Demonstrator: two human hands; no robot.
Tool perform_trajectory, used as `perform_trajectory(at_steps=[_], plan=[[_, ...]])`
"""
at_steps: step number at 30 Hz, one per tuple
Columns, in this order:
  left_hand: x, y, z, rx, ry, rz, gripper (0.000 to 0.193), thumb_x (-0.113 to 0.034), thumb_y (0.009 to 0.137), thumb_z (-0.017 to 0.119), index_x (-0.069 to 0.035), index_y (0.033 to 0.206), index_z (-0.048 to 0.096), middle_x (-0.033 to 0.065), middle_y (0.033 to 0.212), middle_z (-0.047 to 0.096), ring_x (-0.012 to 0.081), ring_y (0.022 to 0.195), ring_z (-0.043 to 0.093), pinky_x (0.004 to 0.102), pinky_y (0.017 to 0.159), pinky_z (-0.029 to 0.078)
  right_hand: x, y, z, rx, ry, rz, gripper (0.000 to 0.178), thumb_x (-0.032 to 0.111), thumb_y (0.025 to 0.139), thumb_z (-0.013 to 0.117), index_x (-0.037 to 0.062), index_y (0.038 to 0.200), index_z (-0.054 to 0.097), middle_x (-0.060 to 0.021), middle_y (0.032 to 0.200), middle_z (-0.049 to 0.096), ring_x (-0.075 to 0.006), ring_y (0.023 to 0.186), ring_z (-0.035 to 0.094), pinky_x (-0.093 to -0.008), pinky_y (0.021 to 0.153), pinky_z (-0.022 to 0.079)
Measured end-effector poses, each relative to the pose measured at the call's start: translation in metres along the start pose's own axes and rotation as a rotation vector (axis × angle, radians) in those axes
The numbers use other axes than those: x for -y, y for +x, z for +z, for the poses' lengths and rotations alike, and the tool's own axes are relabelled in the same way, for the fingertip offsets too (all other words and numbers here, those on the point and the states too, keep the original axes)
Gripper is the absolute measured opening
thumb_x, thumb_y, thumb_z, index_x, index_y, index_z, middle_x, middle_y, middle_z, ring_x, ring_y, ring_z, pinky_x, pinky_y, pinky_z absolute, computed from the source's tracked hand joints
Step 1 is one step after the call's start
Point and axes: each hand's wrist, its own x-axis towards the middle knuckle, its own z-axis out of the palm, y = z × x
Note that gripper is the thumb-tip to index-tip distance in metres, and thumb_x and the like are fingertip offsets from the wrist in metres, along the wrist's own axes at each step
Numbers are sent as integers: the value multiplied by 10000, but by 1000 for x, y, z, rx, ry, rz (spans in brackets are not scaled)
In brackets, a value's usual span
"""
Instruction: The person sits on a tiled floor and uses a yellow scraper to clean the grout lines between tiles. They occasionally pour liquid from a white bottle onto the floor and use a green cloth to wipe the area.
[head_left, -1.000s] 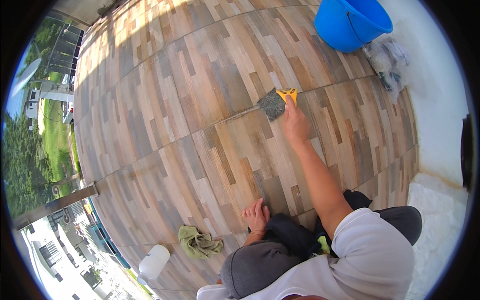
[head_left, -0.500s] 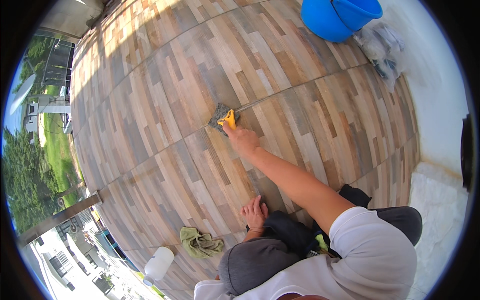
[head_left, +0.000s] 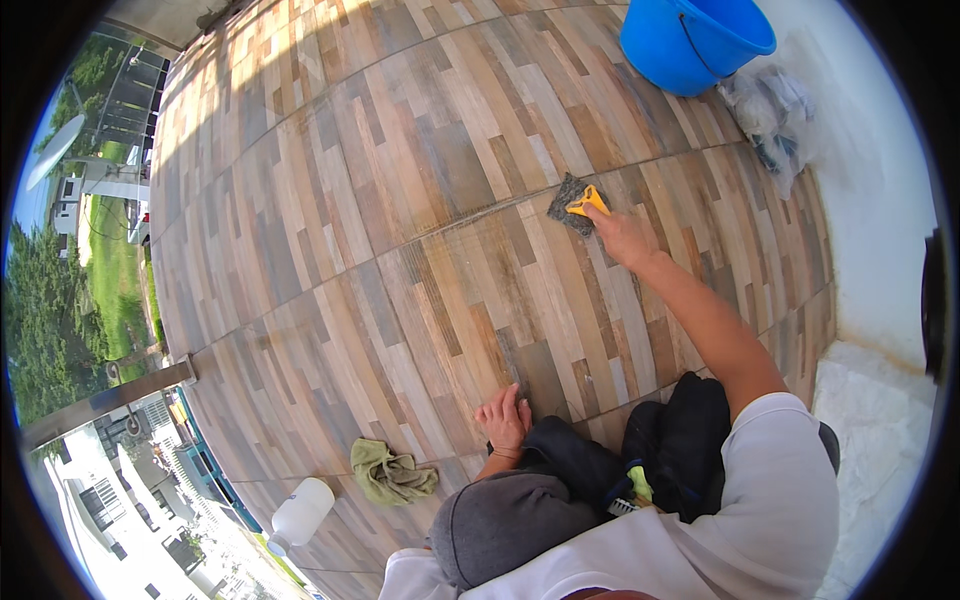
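My right hand (head_left: 627, 240) reaches far out over the wood-patterned tile floor (head_left: 330, 190), its fingers closed around the yellow handle of a scrubber (head_left: 588, 200). The scrubber's shaggy dark grey pad lies against the floor just below a tile joint. Close to my knees, my left hand (head_left: 505, 418) rests on the tiles with its fingers stretched out, holding nothing. A crumpled olive-green cloth (head_left: 392, 472) lies to the left of that hand. Beyond the cloth, a white plastic bottle (head_left: 302, 512) is on the floor.
A blue bucket (head_left: 665, 55) with a dark handle stands at the far right. Beside it a clear plastic bag (head_left: 775, 125) lies against the white wall (head_left: 870, 210). A brush (head_left: 622, 506) shows between my legs. Railing, grass and trees border the left side.
My right hand has moved the scrubber to the right and slightly farther out along the tile joint. My left hand stays at nearly the same spot on the floor.
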Motion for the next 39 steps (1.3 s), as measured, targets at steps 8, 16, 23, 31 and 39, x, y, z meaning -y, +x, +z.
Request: perform_trajectory(at_steps=[8, 16, 23, 31, 39], plan=[[2, -2, 8, -36, 12, 40, 397, -187, 724, 607, -148, 1111, 525, 19, 995, 547, 180, 866, 495, 355, 815, 295, 89, 31, 23, 134, 66, -136, 329, 158, 831, 438, 171, 1158, 404, -155, 743, 592, -334, 688, 602, -439, 556, 471], [2, 1, 3, -8, -13, 43, 396, -171, 725, 599, -130, 1112, 523, 24, 1002, 543, 184, 867, 494, 354, 813, 300, 197, 64, 28, 216, 128, -278, 382, 104, 836, 396, 186, 1210, 385, -130, 844, 611, -293, 778, 621, -406, 622, 489], [7, -6, 6, -14, -20, 41, 434, -171, 715, 609, -121, 1134, 509, 48, 1008, 543, 206, 915, 490, 370, 837, 288, 36, 12, 15, 13, -11, -80, 350, 117, 823, 421, 190, 1166, 422, -149, 731, 601, -309, 684, 615, -424, 540, 472], [4, -7, 8, -29, 22, 57, 439, -177, 712, 610, -125, 1136, 510, 40, 1007, 545, 192, 920, 498, 357, 835, 291, 104, 20, 23, 191, 67, -174, 425, 91, 811, 438, 167, 1218, 342, -165, 802, 594, -334, 718, 609, -427, 582, 476], [7, -6, 7, -22, 21, 31, 394, -173, 722, 603, -146, 1108, 525, 21, 1010, 546, 182, 876, 496, 362, 818, 296, 192, 56, 19, 182, 221, -210, 354, 92, 813, 450, 125, 1164, 412, -147, 768, 613, -310, 689, 622, -425, 552, 484]])
